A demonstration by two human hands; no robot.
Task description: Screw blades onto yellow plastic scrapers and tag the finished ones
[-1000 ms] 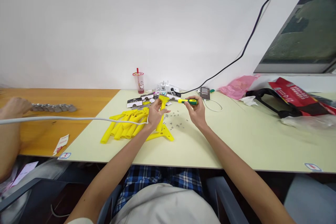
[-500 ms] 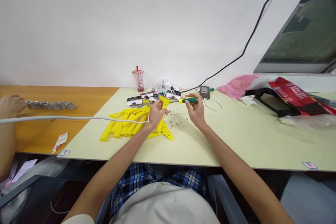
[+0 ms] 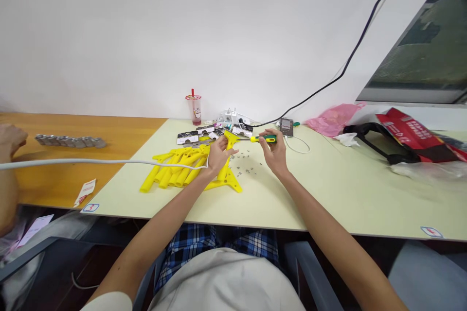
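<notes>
Co-worker's hand is drawing away from the metal row; over the bench, fingers of the right hand are pinching the screwdriver, those of the left hand the yellow tool, apparently unfinished, loose bits remaining.

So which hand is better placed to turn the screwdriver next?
Probably the right hand: it grips the screwdriver, which points toward the yellow piece. The left hand is busy holding that yellow piece, so it seems better placed to steady it.
</notes>
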